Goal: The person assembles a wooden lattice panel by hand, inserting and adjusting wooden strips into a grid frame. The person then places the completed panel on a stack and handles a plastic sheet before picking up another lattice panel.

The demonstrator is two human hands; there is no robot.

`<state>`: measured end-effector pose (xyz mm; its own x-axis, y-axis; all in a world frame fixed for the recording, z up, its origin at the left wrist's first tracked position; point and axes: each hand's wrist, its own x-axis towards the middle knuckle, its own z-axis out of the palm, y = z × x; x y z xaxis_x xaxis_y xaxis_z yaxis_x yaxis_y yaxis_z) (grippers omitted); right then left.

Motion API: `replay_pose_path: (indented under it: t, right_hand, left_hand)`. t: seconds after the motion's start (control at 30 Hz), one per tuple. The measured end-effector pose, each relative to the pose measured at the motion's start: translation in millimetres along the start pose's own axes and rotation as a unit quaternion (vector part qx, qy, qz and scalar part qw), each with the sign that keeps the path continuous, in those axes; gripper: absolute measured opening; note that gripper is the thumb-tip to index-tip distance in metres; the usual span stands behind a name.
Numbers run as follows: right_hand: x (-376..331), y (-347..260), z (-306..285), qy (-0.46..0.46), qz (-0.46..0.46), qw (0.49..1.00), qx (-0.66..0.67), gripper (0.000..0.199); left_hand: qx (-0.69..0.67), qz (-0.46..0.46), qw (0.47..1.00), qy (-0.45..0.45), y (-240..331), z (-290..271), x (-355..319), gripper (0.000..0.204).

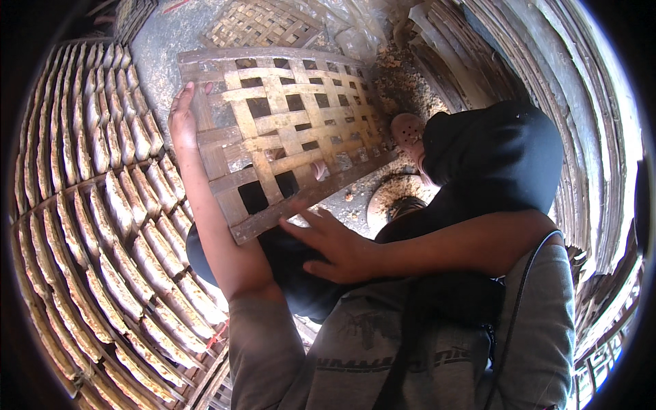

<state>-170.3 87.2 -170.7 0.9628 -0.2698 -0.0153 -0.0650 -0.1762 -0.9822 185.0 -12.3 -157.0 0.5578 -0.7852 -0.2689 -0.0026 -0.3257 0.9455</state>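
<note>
At the centre of the view, one woven bamboo tray lies tilted across the person's lap. The left hand rests along its left edge, fingers extended flat against the frame. The right hand presses at the lower edge, fingers spread wide, gripping nothing. To the left, stacked racks of flat cakes stand close by. Beyond the upper edge, grey floor remains open. A second woven tray lies above.
</note>
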Motion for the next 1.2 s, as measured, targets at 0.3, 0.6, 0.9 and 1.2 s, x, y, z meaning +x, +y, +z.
replay_pose_path:
  t: [0.3,0.6,0.9,1.2]
  right_hand:
    - [2.7,82.0,5.4,0.087,0.192,0.953,-0.216,0.089]
    - [7.6,8.9,6.3,0.053,-0.123,0.983,-0.128,0.093]
    - [-3.0,77.4,1.2,0.094,-0.038,0.965,-0.242,0.088]
    - [0.5,61.6,-2.0,0.098,-0.022,0.976,-0.193,0.091]
  left_hand:
    - [0.025,0.030,0.997,0.059,-2.0,0.9,1.0,0.060]
    - [0.045,0.033,0.996,0.076,-6.1,-5.2,2.0,0.050]
    - [0.042,0.020,0.998,0.048,6.8,5.2,-12.2,0.040]
    - [-0.016,-0.013,0.999,-0.034,38.7,33.6,-50.4,0.042]
